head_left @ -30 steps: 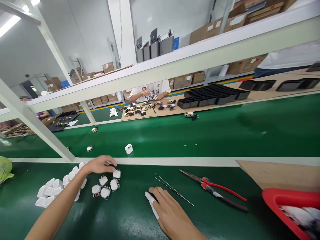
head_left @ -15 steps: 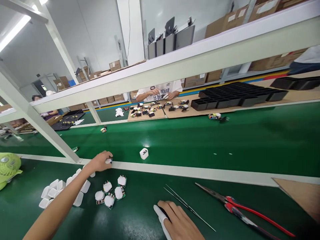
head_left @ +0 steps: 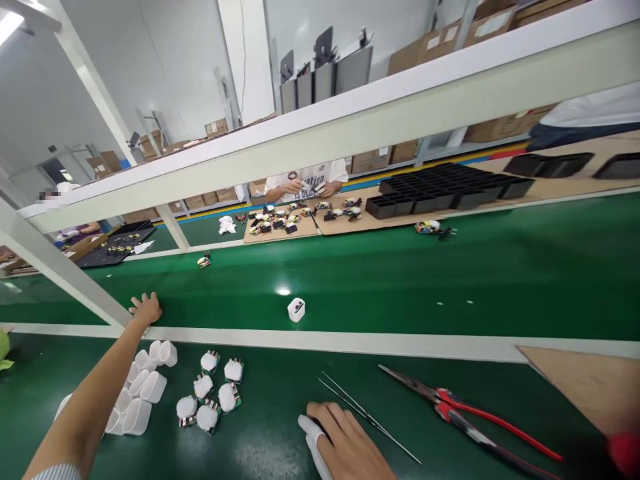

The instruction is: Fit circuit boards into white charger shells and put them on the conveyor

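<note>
My left hand [head_left: 146,310] reaches over the pale rail onto the green belt, its fingers spread and nothing visible in them; the surface under the palm is hidden. On the near mat, my right hand [head_left: 345,441] rests with fingers extended, a white cover on one digit. Thin metal tweezers [head_left: 369,417] lie beside it, untouched. Several small circuit boards with white round tops [head_left: 207,416] sit left of centre. White plastic cups [head_left: 137,417] are grouped by my left forearm. One white cup [head_left: 297,309] with small parts inside stands on the belt.
Red-handled pliers [head_left: 450,407] lie at the right, near a brown board [head_left: 580,383]. A slanted post [head_left: 75,280] stands beside my left hand. Wired assemblies [head_left: 428,227] are on the belt. Across it, a person [head_left: 306,183] handles parts near black trays [head_left: 450,190].
My left hand has moved left and let go of the white-topped piece it held. One more white-topped board lies in the group. My right hand stays resting on the mat.
</note>
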### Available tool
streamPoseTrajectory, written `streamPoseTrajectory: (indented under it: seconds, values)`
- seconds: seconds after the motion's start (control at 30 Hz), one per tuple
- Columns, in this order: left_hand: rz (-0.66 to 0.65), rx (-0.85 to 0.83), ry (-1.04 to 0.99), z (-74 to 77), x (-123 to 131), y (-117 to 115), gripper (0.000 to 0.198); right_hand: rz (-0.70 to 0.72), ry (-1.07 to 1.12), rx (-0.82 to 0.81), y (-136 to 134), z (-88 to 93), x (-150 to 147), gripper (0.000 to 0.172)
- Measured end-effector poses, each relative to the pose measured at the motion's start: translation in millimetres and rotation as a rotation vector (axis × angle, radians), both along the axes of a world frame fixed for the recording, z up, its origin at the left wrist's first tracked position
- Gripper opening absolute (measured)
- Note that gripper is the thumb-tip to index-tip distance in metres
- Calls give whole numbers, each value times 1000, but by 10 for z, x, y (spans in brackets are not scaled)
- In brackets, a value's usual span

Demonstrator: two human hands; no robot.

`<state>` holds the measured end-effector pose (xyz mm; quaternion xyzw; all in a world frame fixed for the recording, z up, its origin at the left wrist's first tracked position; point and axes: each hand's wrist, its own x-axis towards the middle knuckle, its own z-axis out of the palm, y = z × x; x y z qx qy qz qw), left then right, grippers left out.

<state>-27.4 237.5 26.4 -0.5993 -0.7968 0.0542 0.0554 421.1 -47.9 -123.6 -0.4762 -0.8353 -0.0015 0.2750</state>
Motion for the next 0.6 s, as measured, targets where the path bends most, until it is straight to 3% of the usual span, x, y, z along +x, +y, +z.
streamPoseTrajectory:
  seconds: [0.17,0.37,0.5,0.6]
  values:
    - [-80,-25,-58,-145,106,83,38,-4,58,-72,-23,147,-4,41]
    - [-275,25,-300,-106,413,17,36,33,112,-81,-33,227,-2,35]
    - [-428,51,-550,-51,770,-253,31,44,108,-45,-42,294,-7,36]
    - [-604,13,-728,-102,1141,-654,37,32,84,-20,-59,373,-7,33]
